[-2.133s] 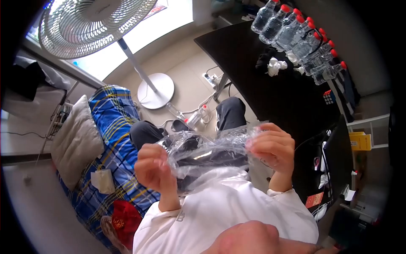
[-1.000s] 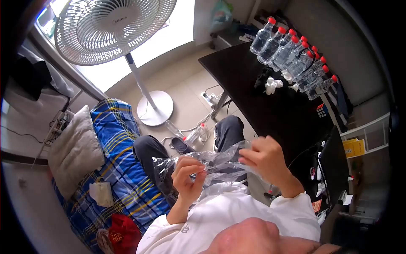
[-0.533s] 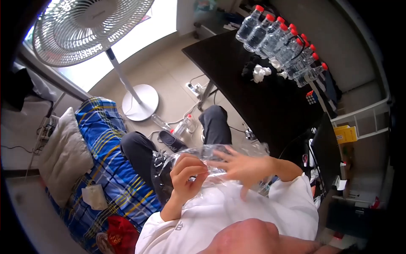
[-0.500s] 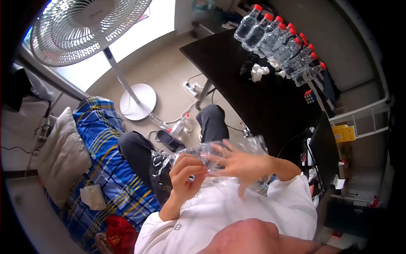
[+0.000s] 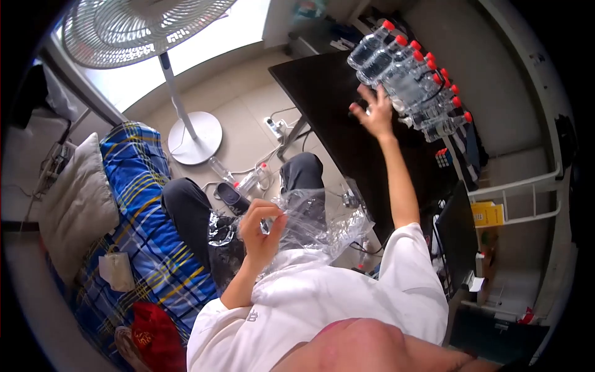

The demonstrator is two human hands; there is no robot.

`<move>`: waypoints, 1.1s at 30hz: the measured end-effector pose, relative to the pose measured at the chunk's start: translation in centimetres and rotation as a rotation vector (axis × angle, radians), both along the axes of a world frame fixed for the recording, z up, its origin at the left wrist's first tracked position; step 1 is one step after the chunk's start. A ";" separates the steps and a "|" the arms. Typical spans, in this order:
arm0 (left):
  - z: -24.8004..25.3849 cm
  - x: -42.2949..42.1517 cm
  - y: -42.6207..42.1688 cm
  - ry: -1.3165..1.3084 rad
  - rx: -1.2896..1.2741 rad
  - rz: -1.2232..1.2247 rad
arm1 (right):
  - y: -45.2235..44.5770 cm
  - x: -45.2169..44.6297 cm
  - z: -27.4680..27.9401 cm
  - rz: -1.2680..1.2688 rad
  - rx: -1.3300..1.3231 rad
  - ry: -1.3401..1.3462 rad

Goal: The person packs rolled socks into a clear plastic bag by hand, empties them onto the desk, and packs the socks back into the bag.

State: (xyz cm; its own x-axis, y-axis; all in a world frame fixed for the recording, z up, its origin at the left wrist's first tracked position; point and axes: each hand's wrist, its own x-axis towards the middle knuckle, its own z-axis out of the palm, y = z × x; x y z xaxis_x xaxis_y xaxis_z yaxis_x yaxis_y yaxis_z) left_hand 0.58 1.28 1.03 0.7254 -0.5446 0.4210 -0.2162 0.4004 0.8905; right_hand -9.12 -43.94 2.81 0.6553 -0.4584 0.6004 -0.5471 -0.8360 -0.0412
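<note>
My left hand (image 5: 260,232) pinches the edge of a clear, crinkled plastic bag (image 5: 310,223), which lies spread over my lap. Stretched out over the dark table (image 5: 334,99), my right hand (image 5: 375,116) has its fingers apart and holds nothing. It is just in front of the rows of clear bottles with red caps (image 5: 403,84). White crumpled tissue and something dark by that hand are mostly hidden behind it.
A fan (image 5: 195,137) stands on the floor at the upper left. Empty bottles (image 5: 248,182), a dark slipper (image 5: 231,197) and cables lie on the floor. A blue plaid bed (image 5: 139,186) holds a pillow (image 5: 80,211). A monitor (image 5: 455,235) and puzzle cube (image 5: 442,157) are at the right.
My right hand has left the plastic bag and reached up and away over the table to the bottles. My left hand still pinches the bag, which now hangs looser to the right.
</note>
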 end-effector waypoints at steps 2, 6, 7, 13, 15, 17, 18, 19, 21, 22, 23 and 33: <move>-0.2 -0.1 0.3 -0.011 0.027 0.028 | -2.3 0.4 -4.9 -0.183 0.042 0.057; -0.4 -0.6 0.8 -0.004 0.060 0.047 | 0.5 -0.1 -3.5 -0.227 0.073 0.169; -0.6 -0.8 0.7 0.033 0.059 0.043 | 1.8 -0.7 -2.7 -0.234 0.098 0.208; -0.6 -0.5 0.1 0.046 0.014 0.012 | 8.8 -5.8 -0.6 -0.146 0.199 0.173; -0.5 -0.5 -0.2 0.058 0.005 -0.007 | 10.6 -7.1 -0.6 -0.084 0.183 0.023; -0.4 -0.7 -0.4 0.078 0.001 -0.039 | 11.5 -8.4 -1.1 -0.046 0.184 -0.076; -0.3 -0.7 -0.4 0.075 0.000 -0.043 | 12.0 -8.9 -1.2 -0.037 0.193 -0.109; -0.3 -0.7 -0.4 0.072 0.013 -0.053 | 12.8 -8.9 -1.0 -0.052 0.208 -0.127; -0.1 -0.6 -0.8 0.054 0.022 -0.051 | 13.0 -8.9 -1.2 -0.007 0.216 -0.183; 0.2 -0.7 -0.9 0.028 0.020 -0.022 | 13.2 -8.9 -1.3 0.005 0.241 -0.204; 0.3 -0.6 -1.0 0.000 0.017 0.008 | 13.4 -8.8 -1.2 0.016 0.239 -0.219; 1.7 -0.2 -5.4 0.105 -0.200 -0.012 | 11.0 -10.2 -2.8 0.048 0.303 -0.559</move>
State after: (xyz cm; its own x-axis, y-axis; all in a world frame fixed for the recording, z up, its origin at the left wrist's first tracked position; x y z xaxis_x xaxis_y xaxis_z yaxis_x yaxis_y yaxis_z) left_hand 0.36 -4.10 2.76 0.7649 -0.4665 0.4442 -0.1208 0.5734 0.8103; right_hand -19.36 -32.98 0.01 0.3043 -0.6395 0.7060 -0.3364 -0.7655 -0.5484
